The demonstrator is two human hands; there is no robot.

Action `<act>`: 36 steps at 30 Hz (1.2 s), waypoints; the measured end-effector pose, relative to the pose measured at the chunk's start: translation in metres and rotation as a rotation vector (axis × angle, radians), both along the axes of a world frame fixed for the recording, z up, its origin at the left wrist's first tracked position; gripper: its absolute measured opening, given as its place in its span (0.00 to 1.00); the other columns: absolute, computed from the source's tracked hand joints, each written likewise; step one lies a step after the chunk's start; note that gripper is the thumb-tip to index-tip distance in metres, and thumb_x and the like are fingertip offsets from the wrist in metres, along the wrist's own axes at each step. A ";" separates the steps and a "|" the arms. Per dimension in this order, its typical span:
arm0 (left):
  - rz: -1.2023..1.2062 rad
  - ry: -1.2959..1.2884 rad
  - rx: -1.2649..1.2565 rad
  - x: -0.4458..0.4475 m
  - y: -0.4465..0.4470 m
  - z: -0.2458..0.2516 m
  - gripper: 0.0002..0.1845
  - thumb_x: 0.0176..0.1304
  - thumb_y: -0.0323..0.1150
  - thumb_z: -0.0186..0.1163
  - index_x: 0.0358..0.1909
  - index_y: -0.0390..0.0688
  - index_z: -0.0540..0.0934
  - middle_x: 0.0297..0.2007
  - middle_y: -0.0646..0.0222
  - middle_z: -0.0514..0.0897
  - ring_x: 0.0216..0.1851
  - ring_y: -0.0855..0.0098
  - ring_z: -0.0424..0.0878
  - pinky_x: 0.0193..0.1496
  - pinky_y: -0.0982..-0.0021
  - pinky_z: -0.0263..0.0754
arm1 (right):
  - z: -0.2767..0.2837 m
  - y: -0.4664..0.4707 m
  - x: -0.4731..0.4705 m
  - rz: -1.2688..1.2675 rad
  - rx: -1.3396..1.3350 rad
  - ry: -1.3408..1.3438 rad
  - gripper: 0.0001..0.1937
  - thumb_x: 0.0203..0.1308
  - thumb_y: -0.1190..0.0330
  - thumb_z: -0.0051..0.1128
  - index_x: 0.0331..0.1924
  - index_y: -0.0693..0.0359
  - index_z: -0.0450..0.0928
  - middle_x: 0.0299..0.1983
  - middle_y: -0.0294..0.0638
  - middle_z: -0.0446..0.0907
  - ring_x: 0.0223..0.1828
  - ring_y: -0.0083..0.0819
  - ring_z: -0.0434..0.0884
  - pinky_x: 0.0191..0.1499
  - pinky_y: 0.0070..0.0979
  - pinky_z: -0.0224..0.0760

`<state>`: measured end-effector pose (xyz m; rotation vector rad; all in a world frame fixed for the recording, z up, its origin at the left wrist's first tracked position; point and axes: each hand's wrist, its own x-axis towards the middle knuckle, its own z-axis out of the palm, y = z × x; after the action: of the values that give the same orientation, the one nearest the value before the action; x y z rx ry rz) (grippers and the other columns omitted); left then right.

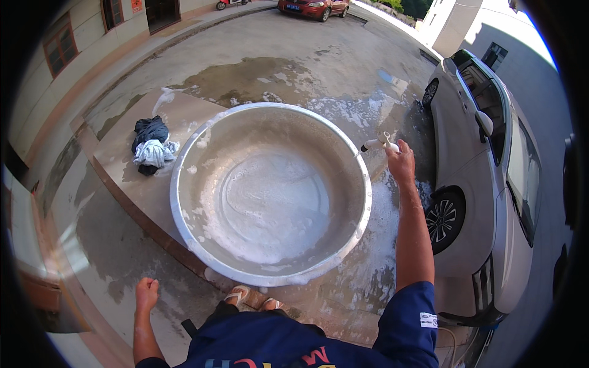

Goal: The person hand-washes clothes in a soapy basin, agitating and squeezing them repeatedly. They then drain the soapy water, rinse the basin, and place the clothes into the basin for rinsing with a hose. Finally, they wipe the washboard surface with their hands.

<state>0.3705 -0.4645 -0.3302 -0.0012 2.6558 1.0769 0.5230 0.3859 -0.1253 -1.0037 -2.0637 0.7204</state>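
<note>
A large round metal basin stands in front of me, with suds and some cloudy water on its bottom. At the basin's right rim is a white plastic tap with a dark spout end pointing towards the basin. My right hand is closed around the near end of this tap. My left hand hangs to the lower left of the basin, away from it, with its fingers curled and no object visible in it. Beyond the basin's left rim lie a dark wet cloth and a light blue-grey cloth, bunched together.
The basin stands on a raised stone slab with a brown edge. Suds and water cover the concrete to the right. A silver car is parked close on the right. Farther off is a red car. A building wall runs along the left.
</note>
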 end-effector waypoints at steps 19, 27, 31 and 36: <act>0.085 -0.100 0.066 0.007 0.018 0.046 0.14 0.72 0.36 0.63 0.49 0.35 0.80 0.36 0.66 0.84 0.32 0.76 0.82 0.31 0.70 0.81 | -0.030 -0.103 -0.030 0.250 0.239 -0.087 0.27 0.63 0.68 0.65 0.66 0.63 0.75 0.61 0.57 0.77 0.59 0.47 0.80 0.61 0.37 0.76; -0.058 -0.236 0.564 -0.059 0.113 0.101 0.27 0.77 0.51 0.56 0.62 0.36 0.75 0.42 0.64 0.85 0.39 0.72 0.85 0.39 0.70 0.82 | -0.101 -0.218 0.111 -0.217 -0.143 -0.228 0.41 0.63 0.61 0.69 0.72 0.76 0.59 0.61 0.63 0.74 0.56 0.47 0.81 0.55 0.39 0.79; -0.178 -0.363 0.747 -0.119 0.172 0.089 0.30 0.76 0.54 0.57 0.62 0.37 0.75 0.47 0.61 0.84 0.41 0.70 0.86 0.41 0.68 0.82 | -0.087 -0.284 0.108 -0.203 -0.746 0.093 0.46 0.63 0.58 0.71 0.75 0.74 0.53 0.58 0.58 0.77 0.49 0.40 0.84 0.46 0.33 0.82; -0.218 -0.458 0.795 -0.193 0.239 0.060 0.29 0.69 0.48 0.66 0.61 0.36 0.76 0.51 0.58 0.83 0.47 0.65 0.84 0.49 0.63 0.81 | -0.115 -0.317 0.097 -0.149 -0.608 0.217 0.35 0.62 0.68 0.69 0.68 0.70 0.60 0.53 0.50 0.80 0.47 0.35 0.84 0.45 0.32 0.82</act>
<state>0.1773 -0.2251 -0.2705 0.1710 1.6594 1.7199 0.6202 0.0691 -0.2405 -1.3200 -1.5870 1.3557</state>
